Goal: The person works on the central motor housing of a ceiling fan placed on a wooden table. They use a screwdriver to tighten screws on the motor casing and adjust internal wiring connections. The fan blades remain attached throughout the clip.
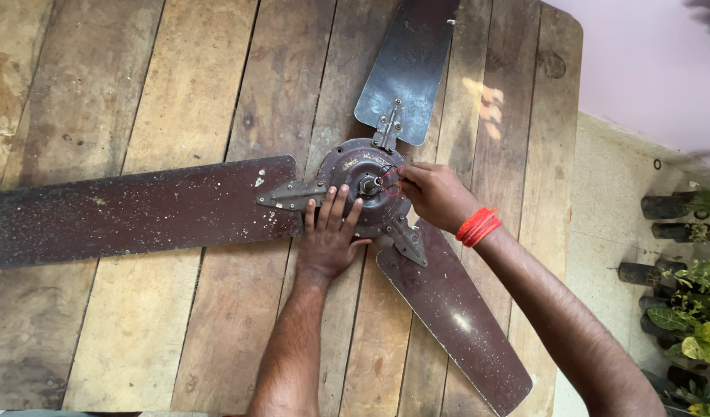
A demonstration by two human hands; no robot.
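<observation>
An old dark brown ceiling fan lies flat on a wooden plank table (170, 93), its round motor hub (347, 166) in the middle. Three dusty blades spread out: one to the left (131, 212), one up (409, 66), one down to the right (455, 324). My left hand (328, 235) rests flat, fingers spread, on the hub's near edge and the left blade's bracket. My right hand (436, 194), with red threads at the wrist, pinches thin red wires (390, 180) beside the hub's central shaft.
The table's right edge ends at a pale stone floor (602, 201). Potted green plants (691, 309) and dark pots stand at the far right. A pink wall (640, 62) shows at the upper right.
</observation>
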